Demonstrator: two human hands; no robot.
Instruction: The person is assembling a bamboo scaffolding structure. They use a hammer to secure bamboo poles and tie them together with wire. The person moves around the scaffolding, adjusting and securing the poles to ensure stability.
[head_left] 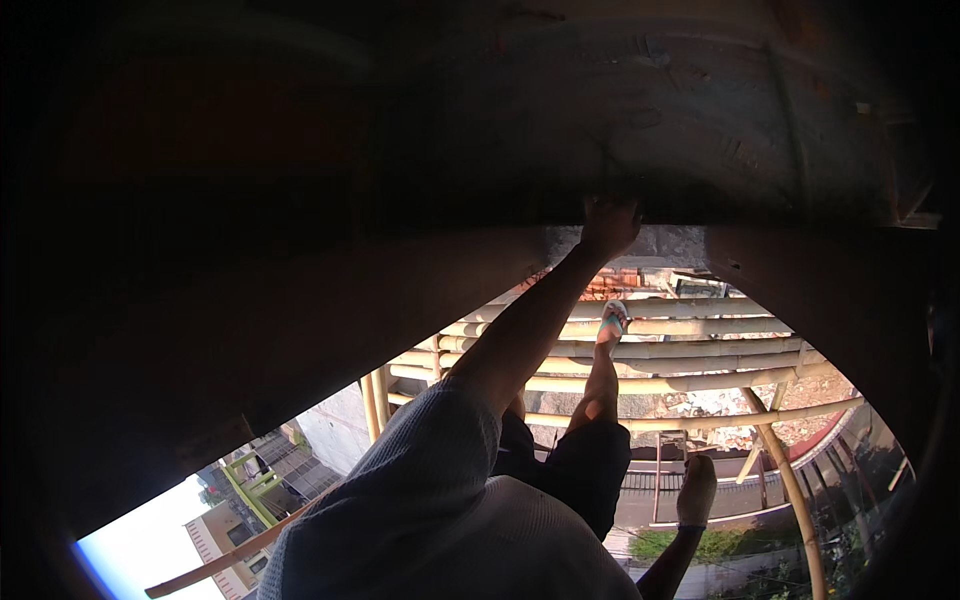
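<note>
My left hand [608, 226] reaches up and forward, with its fingers hooked on the lower edge of a dark concrete wall [640, 130]. The arm wears a grey-blue ribbed sleeve [420, 470]. My right hand is out of the picture. Below me are my legs in dark shorts [585, 465]. One foot in a light sandal [613, 322] rests on a bamboo pole [700, 326] of the scaffold. The other foot [695, 490] hangs lower, over the open drop.
Several horizontal bamboo poles [680, 381] form a platform under me, held by slanted uprights [795, 500]. A dark wall [250, 300] fills the left and top. Far below lie rooftops [280, 460], a pale building [215, 535], rubble [720, 405] and green plants [720, 545].
</note>
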